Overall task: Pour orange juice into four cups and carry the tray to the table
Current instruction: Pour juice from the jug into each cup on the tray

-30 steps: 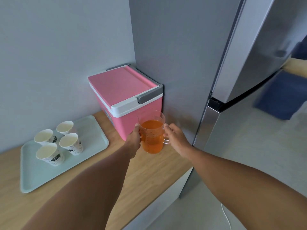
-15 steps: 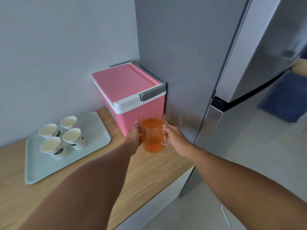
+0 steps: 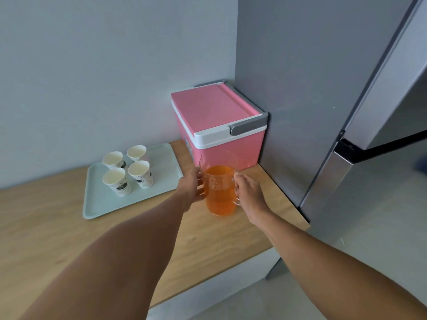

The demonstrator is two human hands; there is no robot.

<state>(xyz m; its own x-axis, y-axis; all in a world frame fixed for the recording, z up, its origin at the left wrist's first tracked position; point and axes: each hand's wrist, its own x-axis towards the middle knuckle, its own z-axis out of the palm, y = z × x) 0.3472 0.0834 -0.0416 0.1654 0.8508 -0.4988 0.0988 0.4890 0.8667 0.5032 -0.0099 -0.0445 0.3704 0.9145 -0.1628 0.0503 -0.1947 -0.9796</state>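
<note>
A person is holding a clear jug [image 3: 219, 188] of orange juice upright over the wooden counter [image 3: 69, 227]. The left hand [image 3: 190, 189] is cupping its side with fingers curled; the right hand [image 3: 248, 196] is closing around the handle. Just behind the jug a pink cooler box [image 3: 219, 121] is sitting against the grey refrigerator [image 3: 323, 88]. To the left, four empty paper cups [image 3: 127, 172] are standing clustered on a pale tray [image 3: 106, 204], with open counter lying between.
</note>
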